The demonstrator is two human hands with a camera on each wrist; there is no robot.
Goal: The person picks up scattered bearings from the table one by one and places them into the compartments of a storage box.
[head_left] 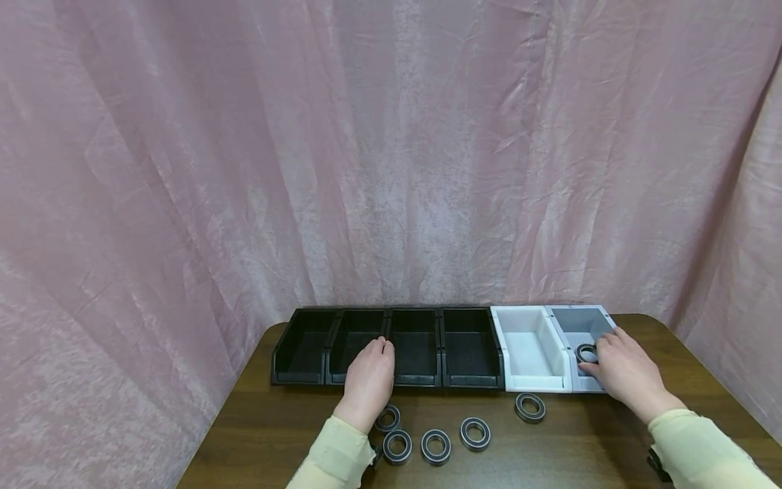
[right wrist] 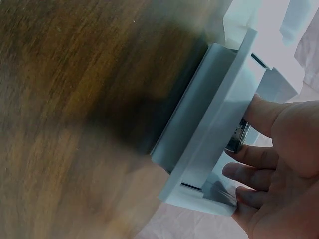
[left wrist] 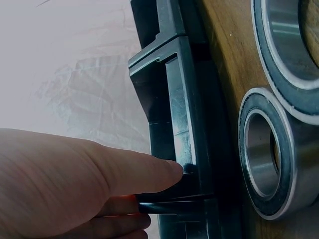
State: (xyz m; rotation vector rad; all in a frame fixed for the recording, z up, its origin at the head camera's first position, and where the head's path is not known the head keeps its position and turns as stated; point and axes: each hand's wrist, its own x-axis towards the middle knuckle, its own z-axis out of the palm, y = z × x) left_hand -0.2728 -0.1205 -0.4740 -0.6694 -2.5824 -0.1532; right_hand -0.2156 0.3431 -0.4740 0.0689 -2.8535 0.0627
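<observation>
In the head view my right hand (head_left: pixel 629 373) reaches into the light grey bin (head_left: pixel 577 319) at the right end of the row. Thumb and fingertips pinch a ball bearing (head_left: pixel 586 353) there; in the right wrist view the bearing (right wrist: pixel 238 137) shows behind the bin's front lip. My left hand (head_left: pixel 370 377) is over the black bins, beside the divider (left wrist: pixel 172 205) between two of them. Its thumb (left wrist: pixel 144 172) is straight, its other fingers loosely bent, and no bearing shows in it. Under the left wrist lie two bearings, one (head_left: pixel 387 418) partly covered by the arm.
Several black bins (head_left: pixel 415 380) and a white bin (head_left: pixel 531 384) stand side by side with the grey one. On the wooden table (head_left: pixel 244 421) before them lie more bearings, including one (head_left: pixel 529 407) near the white bin. A pink curtain (head_left: pixel 391 170) hangs behind.
</observation>
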